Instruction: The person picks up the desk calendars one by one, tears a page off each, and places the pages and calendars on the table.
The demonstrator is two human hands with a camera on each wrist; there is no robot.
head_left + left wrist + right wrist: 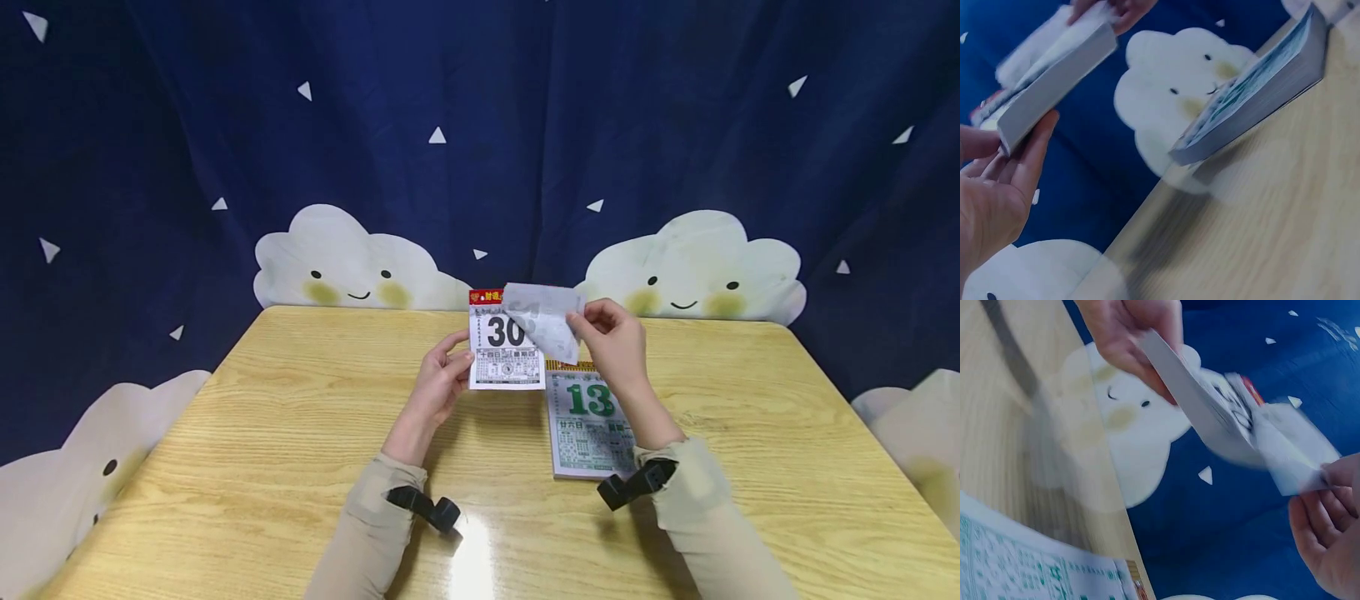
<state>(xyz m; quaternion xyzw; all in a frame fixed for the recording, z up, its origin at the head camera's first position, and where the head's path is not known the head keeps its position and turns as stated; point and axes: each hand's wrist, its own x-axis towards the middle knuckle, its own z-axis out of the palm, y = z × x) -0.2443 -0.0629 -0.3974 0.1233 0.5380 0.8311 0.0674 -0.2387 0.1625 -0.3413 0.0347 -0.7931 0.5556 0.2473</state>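
A thick tear-off calendar (507,367) with a red header and a black 30 is raised above the table. My left hand (442,375) grips its left edge, thumb on the front and fingers behind, as the left wrist view shows. Between thumb and fingers my right hand (618,337) pinches the corner of a thin top sheet (551,321), folded back over the upper right of the calendar. In the right wrist view this sheet (1294,447) stretches from the pad to the right fingertips. Whether its top edge is still attached cannot be told.
A second calendar pad (581,429) with a green 13 lies on the wooden table (300,400) below the right hand, partly covered by the right forearm. Behind the table hangs a dark blue curtain (495,150) with clouds and white triangles.
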